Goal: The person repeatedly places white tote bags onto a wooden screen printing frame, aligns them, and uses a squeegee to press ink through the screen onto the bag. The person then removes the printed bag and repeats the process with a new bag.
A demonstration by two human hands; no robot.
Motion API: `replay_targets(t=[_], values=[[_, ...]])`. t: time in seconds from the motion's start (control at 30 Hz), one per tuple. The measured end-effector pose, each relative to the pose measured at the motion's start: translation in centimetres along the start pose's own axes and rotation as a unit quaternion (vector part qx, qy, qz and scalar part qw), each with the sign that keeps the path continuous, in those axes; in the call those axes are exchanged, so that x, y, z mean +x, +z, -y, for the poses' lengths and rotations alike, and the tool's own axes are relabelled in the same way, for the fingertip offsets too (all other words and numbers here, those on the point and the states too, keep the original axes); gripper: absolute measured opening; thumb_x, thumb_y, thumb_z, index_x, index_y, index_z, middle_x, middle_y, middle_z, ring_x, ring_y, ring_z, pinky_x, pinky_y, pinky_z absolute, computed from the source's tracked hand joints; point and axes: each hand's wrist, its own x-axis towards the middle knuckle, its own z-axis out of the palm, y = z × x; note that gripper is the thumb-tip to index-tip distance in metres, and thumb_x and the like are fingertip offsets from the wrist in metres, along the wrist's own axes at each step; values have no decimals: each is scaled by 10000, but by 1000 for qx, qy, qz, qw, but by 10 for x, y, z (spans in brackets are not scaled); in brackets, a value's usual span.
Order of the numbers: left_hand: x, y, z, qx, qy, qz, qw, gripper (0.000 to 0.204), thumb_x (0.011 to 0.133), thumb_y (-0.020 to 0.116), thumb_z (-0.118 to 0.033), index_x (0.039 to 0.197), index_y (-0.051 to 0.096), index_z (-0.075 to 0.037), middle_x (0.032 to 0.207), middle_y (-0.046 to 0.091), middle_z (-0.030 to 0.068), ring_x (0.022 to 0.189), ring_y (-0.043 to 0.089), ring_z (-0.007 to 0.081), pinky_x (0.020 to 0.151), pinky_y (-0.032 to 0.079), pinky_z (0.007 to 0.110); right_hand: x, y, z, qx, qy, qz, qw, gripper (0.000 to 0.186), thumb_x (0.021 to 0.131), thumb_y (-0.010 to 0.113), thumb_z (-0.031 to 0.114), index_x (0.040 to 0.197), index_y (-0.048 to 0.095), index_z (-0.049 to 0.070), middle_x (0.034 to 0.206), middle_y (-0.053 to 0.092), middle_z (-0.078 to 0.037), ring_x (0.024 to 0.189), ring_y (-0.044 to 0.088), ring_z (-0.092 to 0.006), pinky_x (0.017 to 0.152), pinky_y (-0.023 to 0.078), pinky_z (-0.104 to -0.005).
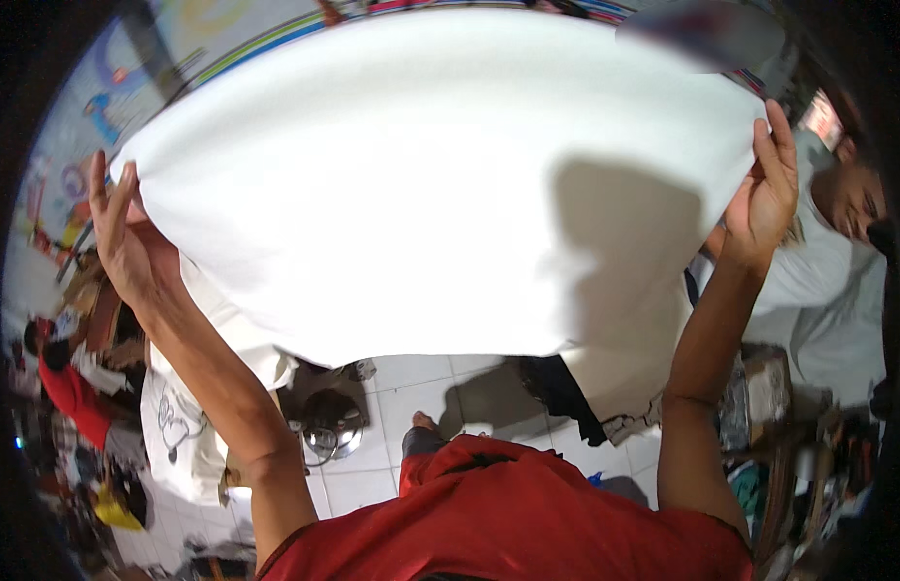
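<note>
A wide white cloth (392, 194) is stretched out in front of me and fills most of the upper view. At its far left corner, my left hand (130, 237) is closed on the edge, with the fingertips pointing up. Level with it on the other side, my right hand (763, 198) grips the right corner between thumb and fingers. Both arms are raised and spread wide. The cloth's lower edge hangs loose in a curve, and a dark shadow falls across its right half. Whatever lies straight behind the cloth is hidden.
A person in a pale shirt (828, 290) is close by my right arm. Farther off at left is a person in red (72, 392). White fabric with a line drawing (174, 436) hangs below my left forearm. Black cloth (571, 397) lies over the tiled floor (411, 387).
</note>
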Motion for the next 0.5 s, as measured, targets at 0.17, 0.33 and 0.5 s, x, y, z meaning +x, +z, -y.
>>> replay_targets(t=[0.17,0.33,0.5], values=[[44,-28,-14,66,21,-18,997,426,814,636,-6,1221,534,72,1160,578,173,991,608,199,874,500,277,41,41,-73,-2,86,-30,996,310,882,552,-29,1192,562,-35,1122,622,-149,1031,603,-185,943,470,-281],[78,-69,40,191,-118,44,974,543,854,630,-206,1328,467,1,1307,478,199,1054,590,212,799,524,277,51,72,-178,18,221,-30,975,324,821,606,-71,1143,572,-64,1045,618,-147,1022,585,-210,917,482,-294],[131,-96,129,151,-202,-38,967,647,811,699,-289,1317,465,38,1326,470,168,1176,454,254,952,386,332,63,123,-273,-60,241,-119,961,402,775,644,-83,1165,548,-78,1063,607,-150,975,603,-221,858,486,-275]])
